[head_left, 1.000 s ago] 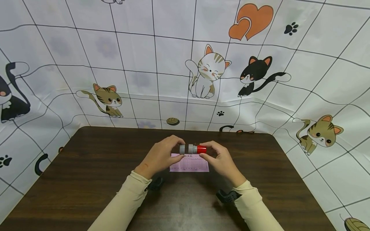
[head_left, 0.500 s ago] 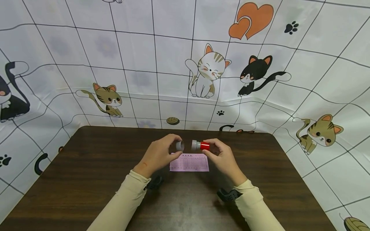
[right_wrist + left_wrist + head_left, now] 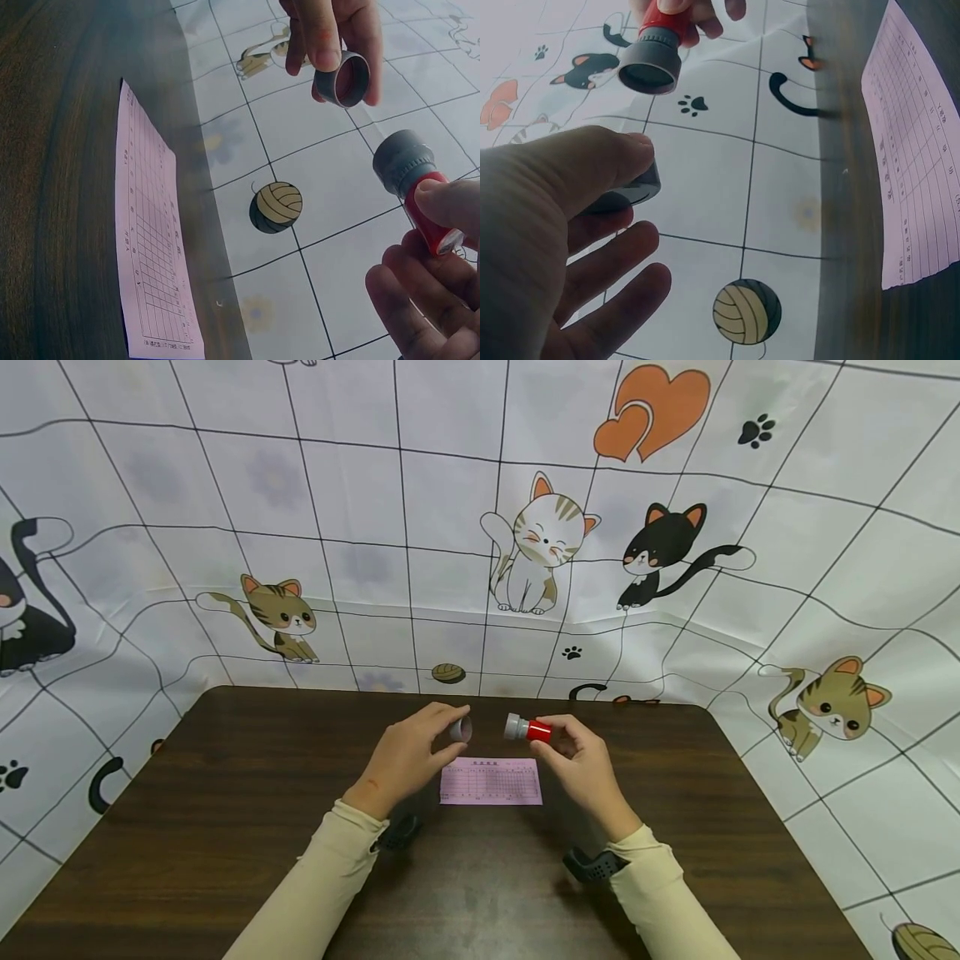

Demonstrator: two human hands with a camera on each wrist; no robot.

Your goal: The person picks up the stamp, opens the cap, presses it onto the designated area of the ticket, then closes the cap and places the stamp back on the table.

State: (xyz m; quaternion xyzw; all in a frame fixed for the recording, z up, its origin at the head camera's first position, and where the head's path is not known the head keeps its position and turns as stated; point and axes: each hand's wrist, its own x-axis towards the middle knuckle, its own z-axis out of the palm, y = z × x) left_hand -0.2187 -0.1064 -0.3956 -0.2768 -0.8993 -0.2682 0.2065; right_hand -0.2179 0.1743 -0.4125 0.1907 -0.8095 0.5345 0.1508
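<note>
Only the right wrist view shows the open mouth of the grey cap point(image 3: 343, 79), reddish inside; the left wrist view shows the dark round face of the red-and-grey stamp point(image 3: 652, 64) instead. Seen from the head camera, the cap point(image 3: 461, 729) and stamp point(image 3: 527, 729) hang apart above the dark table point(image 3: 225, 793), at 12 o'clock of the pink slip point(image 3: 491, 780), with bare tabletop at 3 and 9 o'clock. The left hand point(image 3: 405, 758) pinches the cap between thumb and fingers; the right hand point(image 3: 581, 768) pinches the stamp's red body, both forearms angled inward.
</note>
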